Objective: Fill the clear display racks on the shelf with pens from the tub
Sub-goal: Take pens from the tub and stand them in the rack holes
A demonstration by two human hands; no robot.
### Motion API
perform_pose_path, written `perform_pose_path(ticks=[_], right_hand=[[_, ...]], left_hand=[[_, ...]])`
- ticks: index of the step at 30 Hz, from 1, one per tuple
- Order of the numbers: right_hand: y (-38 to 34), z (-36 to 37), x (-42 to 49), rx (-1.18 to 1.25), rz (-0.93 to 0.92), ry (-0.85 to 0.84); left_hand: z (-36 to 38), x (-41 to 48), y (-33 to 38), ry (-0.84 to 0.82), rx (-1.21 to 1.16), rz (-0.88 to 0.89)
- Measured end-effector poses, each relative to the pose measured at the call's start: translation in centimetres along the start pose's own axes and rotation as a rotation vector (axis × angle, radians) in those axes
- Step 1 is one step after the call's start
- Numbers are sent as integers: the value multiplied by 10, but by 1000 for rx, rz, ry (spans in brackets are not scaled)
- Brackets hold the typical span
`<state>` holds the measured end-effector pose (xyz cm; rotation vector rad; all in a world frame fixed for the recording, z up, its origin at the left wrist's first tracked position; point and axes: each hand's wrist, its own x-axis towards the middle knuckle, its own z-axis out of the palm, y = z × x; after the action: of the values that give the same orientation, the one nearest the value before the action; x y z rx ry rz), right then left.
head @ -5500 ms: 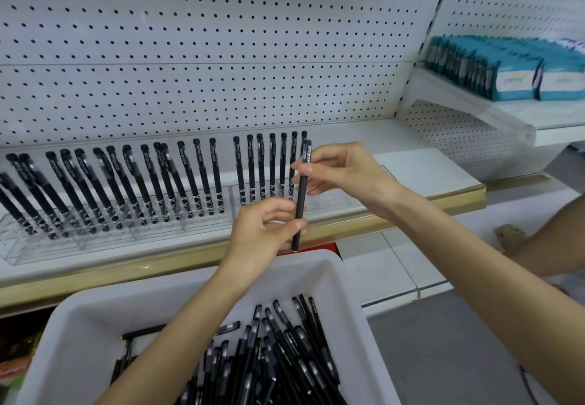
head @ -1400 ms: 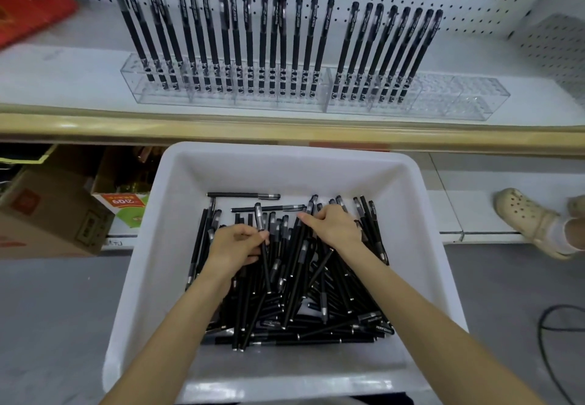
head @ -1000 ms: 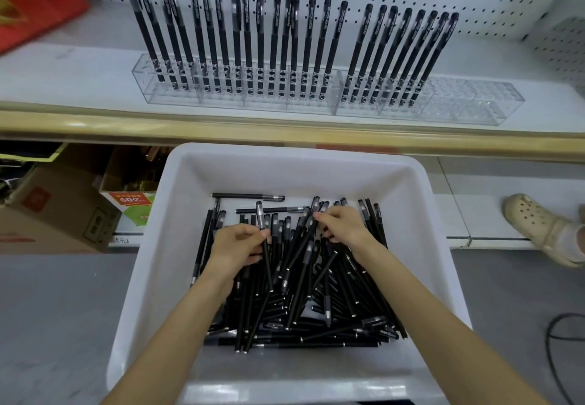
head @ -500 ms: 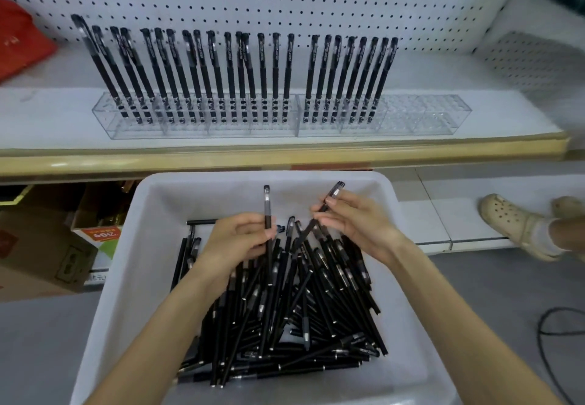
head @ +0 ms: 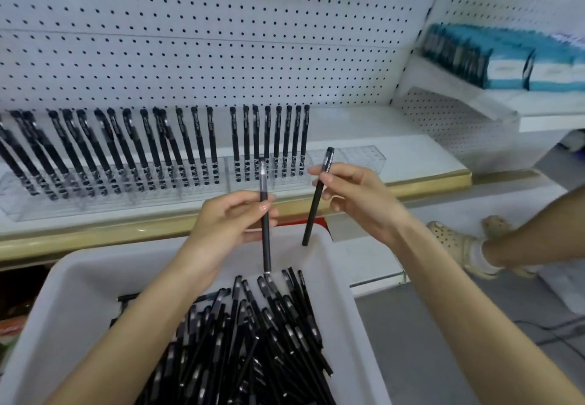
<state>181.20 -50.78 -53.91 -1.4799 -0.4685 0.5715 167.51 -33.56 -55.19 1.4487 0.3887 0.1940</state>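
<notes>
Over the tub (head: 79,309), we are pinching one pen in each hand, held apart: left hand (head: 221,224) gripping the left pen (head: 266,246) upright, right hand (head: 357,202) tilting the right pen (head: 310,224) toward one o'clock, nearest the rack's empty slots (head: 354,164) beyond

White pegboard (head: 221,40) fills the back. Off to its right, a row of teal-and-white boxes (head: 506,65) sits on a side shelf (head: 459,94), kinda blurry. Below and right of the pegboard, somebody's foot in a beige clog (head: 456,243) and white sock (head: 479,257) is on the grey floor (head: 443,325), with a dark cable (head: 554,331) nearby.
</notes>
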Motion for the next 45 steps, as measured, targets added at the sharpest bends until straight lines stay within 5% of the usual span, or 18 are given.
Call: perform_pose_path(ticks=[4,11,28,45], right_hand=[[-27,-21,22,-221,-144,123],[-65,-50,76,-230,-293,258],[-26,-50,126,-549,-187,54],[-29,-51,137,-588,-147,-34]], left_hand=[[7,11,15,-34,76,39],[12,30,25,-41,230,32],[16,44,13,38,112,-32],[10,40,6,38,62,-45]])
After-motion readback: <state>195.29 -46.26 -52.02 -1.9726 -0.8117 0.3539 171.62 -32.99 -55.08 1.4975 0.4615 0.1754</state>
